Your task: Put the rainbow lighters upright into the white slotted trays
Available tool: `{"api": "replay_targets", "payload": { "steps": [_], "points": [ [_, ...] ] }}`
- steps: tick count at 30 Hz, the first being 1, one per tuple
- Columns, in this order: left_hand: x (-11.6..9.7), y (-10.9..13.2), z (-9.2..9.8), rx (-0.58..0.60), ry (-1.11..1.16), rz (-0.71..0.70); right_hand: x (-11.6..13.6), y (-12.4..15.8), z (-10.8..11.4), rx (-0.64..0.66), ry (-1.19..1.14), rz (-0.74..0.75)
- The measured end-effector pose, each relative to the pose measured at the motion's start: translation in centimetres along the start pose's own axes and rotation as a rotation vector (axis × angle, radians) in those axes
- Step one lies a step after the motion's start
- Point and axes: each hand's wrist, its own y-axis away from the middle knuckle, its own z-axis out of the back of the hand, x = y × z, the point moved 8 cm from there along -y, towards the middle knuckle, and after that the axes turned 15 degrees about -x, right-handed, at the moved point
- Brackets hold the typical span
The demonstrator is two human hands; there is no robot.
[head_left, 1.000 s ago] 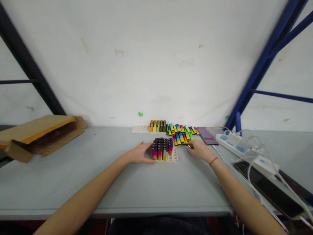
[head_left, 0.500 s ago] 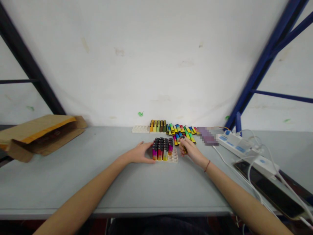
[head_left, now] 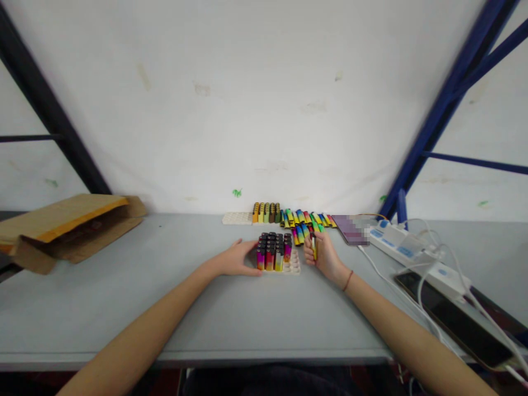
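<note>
A white tray with round holes (head_left: 295, 266) holds several upright lighters (head_left: 270, 258) with black tops and pink, red and yellow bodies. The tray's right side shows bare holes. My left hand (head_left: 238, 258) grips the left side of this tray, thumb at the front corner and fingers toward the back. Just right of the tray, my right hand (head_left: 325, 256) is closed around a yellow lighter (head_left: 314, 247), held nearly upright above the table. Behind that hand, several multicoloured lighters (head_left: 301, 217) lie in overlapping rows.
At the back, a second white tray (head_left: 237, 218) holds several upright lighters (head_left: 266, 213) at its right. A paper bag (head_left: 82, 225) lies at the left. On the right are a purple, partly blurred object (head_left: 346, 225), a power strip (head_left: 396, 245), white cables and a phone (head_left: 454, 319).
My right hand has drawn slightly right and turned, so the lighter in it now stands more upright and shows more clearly. My left hand and the tray have stayed put.
</note>
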Motion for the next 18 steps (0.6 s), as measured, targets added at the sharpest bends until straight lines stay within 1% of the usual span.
{"api": "replay_targets", "payload": {
  "steps": [4,10,18],
  "points": [
    [0.0,0.0,0.0,0.002,0.009,-0.002,0.0,-0.1,0.5,-0.032,0.029,0.023],
    [-0.1,0.0,0.0,0.014,0.018,-0.002,-0.3,-0.4,1.4,-0.138,0.006,0.016],
    [0.0,0.0,0.0,0.006,0.018,-0.001,-0.1,-0.6,1.5,-0.154,-0.036,0.074]
  ]
}}
